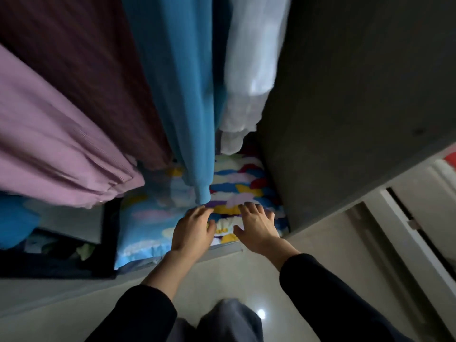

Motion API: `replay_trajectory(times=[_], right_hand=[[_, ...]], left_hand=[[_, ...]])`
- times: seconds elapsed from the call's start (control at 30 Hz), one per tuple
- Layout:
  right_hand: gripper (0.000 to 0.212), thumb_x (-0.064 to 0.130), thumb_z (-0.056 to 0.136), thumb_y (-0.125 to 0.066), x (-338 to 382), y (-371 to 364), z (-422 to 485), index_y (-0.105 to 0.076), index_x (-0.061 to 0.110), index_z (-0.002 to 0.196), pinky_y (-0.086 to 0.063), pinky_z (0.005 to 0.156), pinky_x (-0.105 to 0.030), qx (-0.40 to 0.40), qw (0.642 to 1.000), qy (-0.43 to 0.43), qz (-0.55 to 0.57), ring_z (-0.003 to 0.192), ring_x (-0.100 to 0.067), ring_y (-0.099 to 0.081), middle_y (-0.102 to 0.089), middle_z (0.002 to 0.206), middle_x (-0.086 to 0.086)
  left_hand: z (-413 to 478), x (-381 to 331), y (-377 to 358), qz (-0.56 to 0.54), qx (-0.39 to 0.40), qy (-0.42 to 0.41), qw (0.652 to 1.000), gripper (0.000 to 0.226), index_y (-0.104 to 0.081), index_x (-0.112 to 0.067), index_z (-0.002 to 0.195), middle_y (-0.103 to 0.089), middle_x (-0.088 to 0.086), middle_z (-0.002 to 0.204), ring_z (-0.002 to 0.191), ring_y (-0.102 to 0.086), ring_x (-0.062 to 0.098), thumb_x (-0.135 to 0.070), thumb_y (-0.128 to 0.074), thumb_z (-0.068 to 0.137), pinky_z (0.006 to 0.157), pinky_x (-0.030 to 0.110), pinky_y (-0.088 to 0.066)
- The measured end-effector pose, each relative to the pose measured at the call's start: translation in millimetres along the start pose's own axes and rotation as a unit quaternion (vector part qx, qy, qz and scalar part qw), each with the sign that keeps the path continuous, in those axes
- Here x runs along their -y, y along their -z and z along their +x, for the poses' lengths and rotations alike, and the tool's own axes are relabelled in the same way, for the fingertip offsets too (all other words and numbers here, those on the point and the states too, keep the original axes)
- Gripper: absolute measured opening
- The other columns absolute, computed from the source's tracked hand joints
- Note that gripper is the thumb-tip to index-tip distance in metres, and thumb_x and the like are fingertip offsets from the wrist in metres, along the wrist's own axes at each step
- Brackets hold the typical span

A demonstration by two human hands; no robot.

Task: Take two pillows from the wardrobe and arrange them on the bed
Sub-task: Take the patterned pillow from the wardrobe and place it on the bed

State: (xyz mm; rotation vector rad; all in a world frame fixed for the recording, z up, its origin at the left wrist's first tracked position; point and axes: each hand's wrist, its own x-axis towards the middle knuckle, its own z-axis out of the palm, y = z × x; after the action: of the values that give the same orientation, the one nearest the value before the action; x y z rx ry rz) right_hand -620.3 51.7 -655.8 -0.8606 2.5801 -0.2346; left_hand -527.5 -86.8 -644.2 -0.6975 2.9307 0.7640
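Observation:
Inside the open wardrobe, on its floor, lies a pillow (244, 183) with a patchwork of blue, yellow, red and white shapes. Beside it on the left lies a light blue pillow (145, 218) with pale cloud shapes. My left hand (192, 227) rests with spread fingers on the front edge where the two pillows meet. My right hand (256, 223) lies flat and spread on the front of the patchwork pillow. Neither hand grips anything. Hanging clothes cover the rear part of both pillows.
Clothes hang above the pillows: a pink garment (49, 149), a dark maroon one (86, 58), a blue one (182, 95) and a white one (249, 70). The dark wardrobe side wall (345, 107) stands at the right. A black box (61, 257) sits at the left. Pale tiled floor (222, 275) lies below.

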Motion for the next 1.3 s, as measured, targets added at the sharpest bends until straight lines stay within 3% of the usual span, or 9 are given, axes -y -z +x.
replay_trajectory(times=[0.2, 0.4, 0.5, 0.67, 0.87, 1.1, 1.2, 1.3], right_hand=[[0.057, 0.04, 0.086, -0.052, -25.6, -121.5, 92.1, -0.038, 0.013, 0.134, -0.028, 0.102, -0.051, -0.023, 1.0, -0.021, 0.005, 0.128, -0.029, -0.033, -0.039, 0.141, -0.008], [0.061, 0.045, 0.086, -0.052, -55.8, -231.8, 178.4, -0.037, 0.014, 0.136, -0.026, 0.104, -0.048, -0.053, 0.999, -0.013, 0.0, 0.132, -0.025, -0.03, -0.037, 0.144, -0.006], [0.065, 0.049, 0.088, -0.049, -68.2, -253.6, 207.3, -0.031, 0.015, 0.14, -0.023, 0.107, -0.05, -0.065, 0.998, -0.008, -0.004, 0.137, -0.024, -0.024, -0.03, 0.15, -0.007], [0.076, 0.058, 0.086, -0.047, -83.8, -269.3, 243.1, -0.021, 0.018, 0.145, -0.02, 0.11, -0.047, -0.081, 0.996, 0.01, -0.025, 0.143, -0.021, -0.015, -0.019, 0.157, -0.003], [0.102, 0.077, 0.075, -0.043, -102.8, -268.7, 282.7, -0.008, 0.016, 0.149, -0.011, 0.115, -0.051, -0.06, 0.998, 0.007, -0.026, 0.146, -0.022, -0.002, -0.007, 0.159, -0.002], [0.085, 0.069, 0.082, -0.043, -109.5, -279.5, 314.6, -0.013, 0.025, 0.148, -0.003, 0.114, -0.053, -0.104, 0.992, 0.046, -0.053, 0.145, -0.023, -0.002, -0.011, 0.159, 0.003], [0.072, 0.061, 0.081, -0.053, -107.4, -287.2, 316.8, -0.035, 0.025, 0.142, -0.01, 0.113, -0.049, -0.161, 0.985, 0.049, -0.032, 0.139, -0.023, -0.023, -0.035, 0.15, 0.001], [0.047, 0.047, 0.081, -0.062, -104.3, -289.0, 319.8, -0.058, 0.02, 0.119, -0.024, 0.101, -0.04, -0.215, 0.973, 0.08, -0.026, 0.114, -0.026, -0.046, -0.06, 0.117, -0.002]], left_hand=[[60.2, 104.5, -110.0, 0.014, -0.008, -0.022, 1.0, 0.034, -0.059, -0.015, 0.12, -0.059, 0.005, 0.128, 0.118, -0.051, 0.024, -0.021, -0.054, 0.086, 0.094, 0.033, -0.043], [122.7, 198.8, -201.0, 0.051, -0.033, -0.024, 0.998, 0.041, -0.055, -0.008, 0.126, -0.047, 0.018, 0.14, 0.132, -0.039, 0.027, -0.019, -0.056, 0.086, 0.11, 0.033, -0.029], [147.3, 226.5, -215.4, 0.081, -0.057, -0.028, 0.995, 0.045, -0.05, -0.008, 0.13, -0.04, 0.02, 0.145, 0.136, -0.034, 0.031, -0.023, -0.053, 0.088, 0.112, 0.04, -0.027], [177.4, 254.2, -223.9, 0.107, -0.093, -0.027, 0.99, 0.056, -0.056, -0.003, 0.124, -0.048, 0.028, 0.136, 0.126, -0.045, 0.041, -0.034, -0.046, 0.077, 0.104, 0.049, -0.036], [212.6, 279.4, -229.3, 0.15, -0.094, 0.029, 0.984, 0.086, -0.034, -0.008, 0.14, -0.026, 0.02, 0.152, 0.141, -0.022, 0.034, -0.06, -0.039, 0.073, 0.114, 0.043, -0.012], [243.9, 297.3, -225.4, 0.172, -0.066, 0.026, 0.983, 0.07, -0.03, -0.023, 0.142, -0.025, 0.002, 0.155, 0.143, -0.018, 0.021, -0.062, -0.039, 0.084, 0.115, 0.038, -0.012], [242.5, 296.7, -231.5, 0.195, -0.087, 0.019, 0.977, 0.064, -0.036, -0.022, 0.139, -0.033, 0.003, 0.152, 0.14, -0.024, 0.021, -0.058, -0.039, 0.086, 0.113, 0.039, -0.015], [243.2, 297.5, -233.9, 0.202, -0.098, 0.009, 0.975, 0.056, -0.043, -0.024, 0.135, -0.041, 0.003, 0.147, 0.137, -0.032, 0.022, -0.054, -0.037, 0.088, 0.11, 0.039, -0.02]])
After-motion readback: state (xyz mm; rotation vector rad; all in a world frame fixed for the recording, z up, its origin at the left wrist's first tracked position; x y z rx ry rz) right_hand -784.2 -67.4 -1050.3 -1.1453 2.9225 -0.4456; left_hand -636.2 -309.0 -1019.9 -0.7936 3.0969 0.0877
